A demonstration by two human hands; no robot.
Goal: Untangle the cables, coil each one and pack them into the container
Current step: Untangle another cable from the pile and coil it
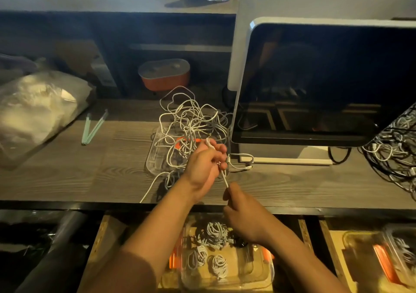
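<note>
A white cable (225,179), gripped by the left hand (206,165) and pinched by the right hand (244,209), was being coiled; further winding, then packing into the container (249,272), was judged due.

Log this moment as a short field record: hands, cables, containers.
left hand: grips a white cable at the near edge of the tangle
right hand: pinches the same cable lower down
tangle: loose white cables heaped over a clear box on the desk
lower container: below the desk edge, holds several coiled cables
second tangle: on the desk, right of the monitor
</note>
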